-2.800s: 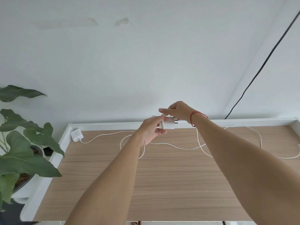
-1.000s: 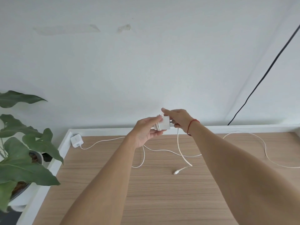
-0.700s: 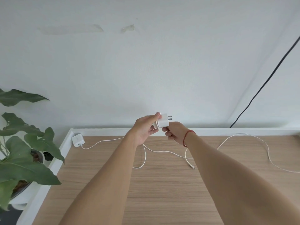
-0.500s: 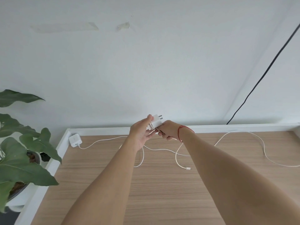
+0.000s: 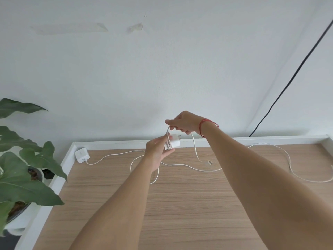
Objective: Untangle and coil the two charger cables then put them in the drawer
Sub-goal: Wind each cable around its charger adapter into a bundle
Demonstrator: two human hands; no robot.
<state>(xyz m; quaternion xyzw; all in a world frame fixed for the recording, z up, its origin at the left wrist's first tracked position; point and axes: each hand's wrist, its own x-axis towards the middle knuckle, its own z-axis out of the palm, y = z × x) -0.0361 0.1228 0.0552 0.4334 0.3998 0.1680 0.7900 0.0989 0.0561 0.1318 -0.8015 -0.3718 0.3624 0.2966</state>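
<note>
Charger one (image 5: 175, 143): white block in the left hand (image 5: 156, 152), wound cable (image 5: 168, 141) round it in several turns, tail hanging from the right hand (image 5: 183, 123). Charger two (image 5: 82, 155): white block at the desk's (image 5: 180, 204) back-left corner, loose cable (image 5: 289, 160) sprawled across the top.

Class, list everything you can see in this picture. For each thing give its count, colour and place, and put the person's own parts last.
desk: 1, wood with white rim, below the arms
chargers: 2, white; held charger in the left hand, desk charger at the desk's back left corner
cables: 2, white; held cable hangs from the right hand, loose cable lies across the desk
plant: 1, green, left of the desk
wall cord: 1, black, right wall
string: 1, red, right wrist
left hand: 1, grips the held charger
right hand: 1, fingers pinch the held cable
</note>
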